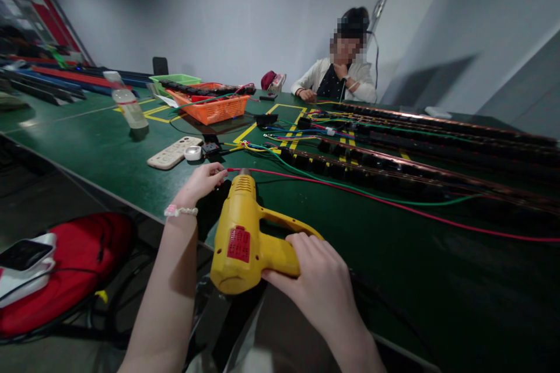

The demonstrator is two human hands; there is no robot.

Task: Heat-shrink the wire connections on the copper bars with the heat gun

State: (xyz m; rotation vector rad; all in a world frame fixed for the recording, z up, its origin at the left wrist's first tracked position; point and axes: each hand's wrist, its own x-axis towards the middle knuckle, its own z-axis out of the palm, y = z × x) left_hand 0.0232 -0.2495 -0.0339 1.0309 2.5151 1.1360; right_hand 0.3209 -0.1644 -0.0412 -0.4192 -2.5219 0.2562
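My right hand is wrapped around the handle of a yellow heat gun, whose nozzle points away from me. Just left of that nozzle, my left hand pinches the end of a red wire. A thicker red sleeve shows on the wire close to my fingertips. From there the wire runs across the green table to the right edge. A green wire curves beside it. Beyond lie long black strips with copper bars, with several wire ends at their left.
A phone, a small white case and a bottle stand to the left. Behind them is an orange basket holding black parts. Another person sits across the table. A red stool carries a white device.
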